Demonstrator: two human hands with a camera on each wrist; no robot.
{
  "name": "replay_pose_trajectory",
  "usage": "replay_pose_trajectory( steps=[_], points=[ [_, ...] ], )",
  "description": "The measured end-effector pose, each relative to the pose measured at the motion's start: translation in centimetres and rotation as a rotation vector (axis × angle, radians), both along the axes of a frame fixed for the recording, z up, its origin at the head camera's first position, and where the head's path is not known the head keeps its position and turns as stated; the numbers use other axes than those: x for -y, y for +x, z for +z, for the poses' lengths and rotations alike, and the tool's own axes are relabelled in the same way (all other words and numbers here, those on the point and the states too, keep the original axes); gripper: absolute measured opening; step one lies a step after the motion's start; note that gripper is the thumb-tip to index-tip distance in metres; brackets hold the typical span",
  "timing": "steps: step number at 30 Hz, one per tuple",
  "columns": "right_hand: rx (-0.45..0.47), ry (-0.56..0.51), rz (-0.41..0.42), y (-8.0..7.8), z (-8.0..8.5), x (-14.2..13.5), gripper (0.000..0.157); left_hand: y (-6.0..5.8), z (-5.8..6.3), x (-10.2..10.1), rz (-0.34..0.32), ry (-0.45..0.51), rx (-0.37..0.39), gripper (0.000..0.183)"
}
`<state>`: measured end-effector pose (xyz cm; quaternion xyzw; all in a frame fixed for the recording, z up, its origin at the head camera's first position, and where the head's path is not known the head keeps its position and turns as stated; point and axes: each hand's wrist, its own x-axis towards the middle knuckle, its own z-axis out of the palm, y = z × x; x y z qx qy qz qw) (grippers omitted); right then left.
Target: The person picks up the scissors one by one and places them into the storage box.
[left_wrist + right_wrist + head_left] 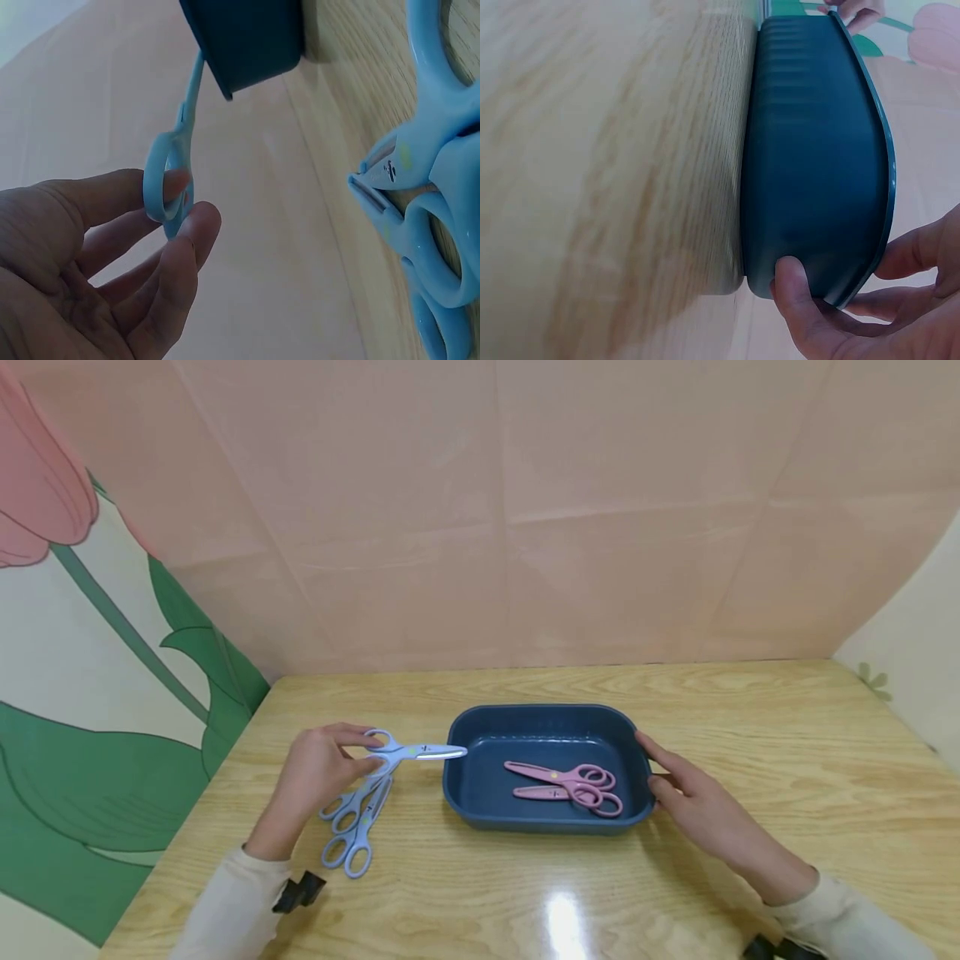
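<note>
My left hand [322, 768] pinches a pair of light blue scissors [427, 752] by the finger loops. Their closed blades point right, with the tip over the left rim of a dark blue basin [540, 824]. In the left wrist view, the held scissors [174, 169] appear edge-on between thumb and fingers. Below that hand, more light blue scissors [356, 847] lie overlapping on the table. Inside the basin are two pink scissors [566, 774], one partly over the other. My right hand [701, 810] holds the basin's right end, its thumb [791, 281] against the outer wall.
The basin stands on a light wood-grain table [787, 735]. A pinkish sheet [495, 527] covers the wall behind, and a tulip-patterned panel [105, 760] rises at the left. Black pieces [300, 892] sit at both wrists.
</note>
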<state>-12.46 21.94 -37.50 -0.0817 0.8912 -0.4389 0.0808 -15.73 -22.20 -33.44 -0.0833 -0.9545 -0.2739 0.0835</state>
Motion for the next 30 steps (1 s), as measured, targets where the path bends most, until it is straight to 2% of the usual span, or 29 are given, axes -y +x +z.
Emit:
replay_pose_trajectory(
  steps=[7,11,15,19,25,30],
  points=[
    [0.005,0.004,-0.013,0.0,0.0,0.0,0.057,0.2,0.0,-0.5,-0.009,-0.012,0.002,0.02],
    [0.009,0.014,-0.018,0.0,0.0,0.0,0.057,0.4,0.1,-0.9,0.025,0.003,0.033,0.025],
    [0.007,0.018,-0.02,0.0,0.0,0.0,0.057,0.5,0.1,-1.3,0.048,0.013,0.034,0.024],
    [0.009,0.019,-0.022,0.1,0.0,0.0,0.057,0.6,-0.2,-1.4,0.023,0.007,-0.014,0.018],
    [0.015,0.016,-0.021,0.1,0.1,0.0,0.057,0.6,-0.6,-1.8,-0.031,-0.003,-0.141,0.018],
    [0.017,0.012,-0.018,0.0,0.1,0.0,0.057,0.7,-0.6,-2.1,-0.02,0.002,-0.132,0.018]
  ],
)
